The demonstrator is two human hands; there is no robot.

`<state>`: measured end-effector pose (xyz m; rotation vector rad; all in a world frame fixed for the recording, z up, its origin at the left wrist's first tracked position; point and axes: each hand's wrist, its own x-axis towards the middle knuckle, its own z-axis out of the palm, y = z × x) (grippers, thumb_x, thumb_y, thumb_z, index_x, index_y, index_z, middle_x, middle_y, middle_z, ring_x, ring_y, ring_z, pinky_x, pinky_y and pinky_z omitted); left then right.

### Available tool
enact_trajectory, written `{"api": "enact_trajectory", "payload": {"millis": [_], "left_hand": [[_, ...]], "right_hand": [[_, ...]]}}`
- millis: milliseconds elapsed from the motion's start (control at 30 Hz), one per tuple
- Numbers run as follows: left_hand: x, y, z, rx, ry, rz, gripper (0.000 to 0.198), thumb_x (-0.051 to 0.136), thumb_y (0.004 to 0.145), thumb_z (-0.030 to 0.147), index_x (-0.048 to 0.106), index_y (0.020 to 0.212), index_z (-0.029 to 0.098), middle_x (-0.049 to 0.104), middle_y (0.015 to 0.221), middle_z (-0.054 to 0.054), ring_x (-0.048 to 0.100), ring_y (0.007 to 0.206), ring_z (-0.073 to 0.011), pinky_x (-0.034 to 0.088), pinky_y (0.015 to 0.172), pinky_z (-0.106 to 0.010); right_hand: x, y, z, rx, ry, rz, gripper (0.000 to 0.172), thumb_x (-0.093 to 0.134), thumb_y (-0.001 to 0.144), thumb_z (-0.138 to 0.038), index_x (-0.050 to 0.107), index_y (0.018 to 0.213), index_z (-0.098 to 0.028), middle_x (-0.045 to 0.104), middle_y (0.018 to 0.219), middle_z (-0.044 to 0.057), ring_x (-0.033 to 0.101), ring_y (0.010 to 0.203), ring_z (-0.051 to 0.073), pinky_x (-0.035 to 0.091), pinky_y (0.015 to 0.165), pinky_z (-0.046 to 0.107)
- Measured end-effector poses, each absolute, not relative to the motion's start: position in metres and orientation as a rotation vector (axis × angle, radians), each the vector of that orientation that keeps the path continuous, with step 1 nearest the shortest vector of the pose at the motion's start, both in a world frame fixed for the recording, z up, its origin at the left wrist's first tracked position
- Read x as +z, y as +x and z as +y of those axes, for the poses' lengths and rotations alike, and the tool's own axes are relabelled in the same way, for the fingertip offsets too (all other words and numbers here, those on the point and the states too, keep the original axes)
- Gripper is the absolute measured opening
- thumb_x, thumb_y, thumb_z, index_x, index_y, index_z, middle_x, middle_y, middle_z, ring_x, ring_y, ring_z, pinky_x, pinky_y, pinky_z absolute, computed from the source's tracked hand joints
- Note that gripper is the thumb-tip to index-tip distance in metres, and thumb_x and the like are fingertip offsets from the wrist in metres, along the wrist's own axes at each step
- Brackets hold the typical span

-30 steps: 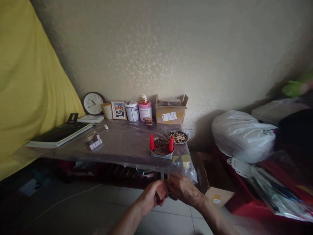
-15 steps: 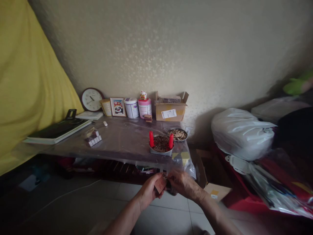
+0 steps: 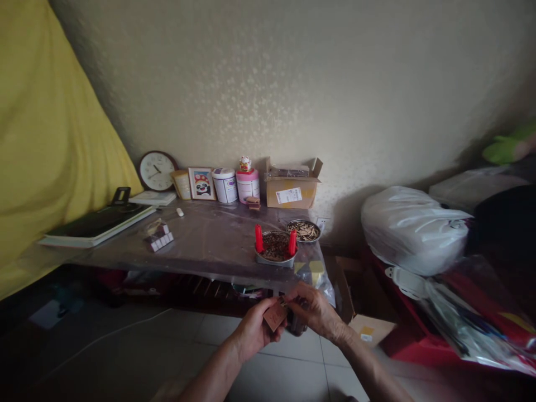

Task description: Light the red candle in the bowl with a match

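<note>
Head view: brown box [image 3: 274,315], clamped in left hand [image 3: 256,325], best kept steady; right hand [image 3: 314,307] at its edge, grip unclear.

A home, judging by the clock [image 3: 158,171], framed panda picture [image 3: 202,184] and tins [image 3: 226,186] along the back edge of the table [image 3: 213,234], before patterned wallpaper [image 3: 268,89].

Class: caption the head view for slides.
Left hand holds small brown box, right hand at its edge; red candles stand beyond.
</note>
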<state>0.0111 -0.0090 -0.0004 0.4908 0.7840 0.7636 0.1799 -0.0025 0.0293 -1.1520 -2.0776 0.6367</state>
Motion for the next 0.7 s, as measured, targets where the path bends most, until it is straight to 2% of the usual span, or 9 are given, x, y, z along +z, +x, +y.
{"api": "enact_trajectory", "payload": {"millis": [300, 500, 700], "left_hand": [[-0.0023, 0.0073, -0.0072, 0.762, 0.413, 0.756, 0.028, 0.047, 0.081, 0.035, 0.061, 0.082, 0.011, 0.063, 0.059, -0.005, 0.052, 0.043, -0.0103, 0.033, 0.042, -0.021], [0.0004, 0.0073, -0.0084, 0.770, 0.397, 0.740, 0.027, 0.048, 0.081, 0.034, 0.061, 0.079, 0.011, 0.062, 0.058, -0.005, 0.051, 0.042, -0.0102, 0.033, 0.042, -0.021], [0.0008, 0.0075, -0.0083, 0.775, 0.390, 0.726, 0.025, 0.048, 0.082, 0.034, 0.060, 0.078, 0.013, 0.063, 0.057, -0.005, 0.051, 0.042, -0.0103, 0.032, 0.042, -0.021]], "right_hand": [[0.0288, 0.1804, -0.0023, 0.815, -1.237, -1.867, 0.020, 0.058, 0.084, -0.035, 0.063, 0.074, -0.018, 0.061, 0.068, -0.001, 0.056, 0.061, 0.010, 0.043, 0.054, 0.020], [0.0296, 0.1763, -0.0036, 0.708, -1.231, -1.907, 0.020, 0.056, 0.084, -0.034, 0.064, 0.074, -0.018, 0.063, 0.069, 0.000, 0.057, 0.063, 0.012, 0.045, 0.058, 0.022], [0.0249, 0.1749, -0.0036, 0.755, -1.222, -1.853, 0.024, 0.056, 0.084, -0.038, 0.063, 0.074, -0.018, 0.062, 0.069, 0.000, 0.058, 0.063, 0.012, 0.045, 0.057, 0.022]]}}
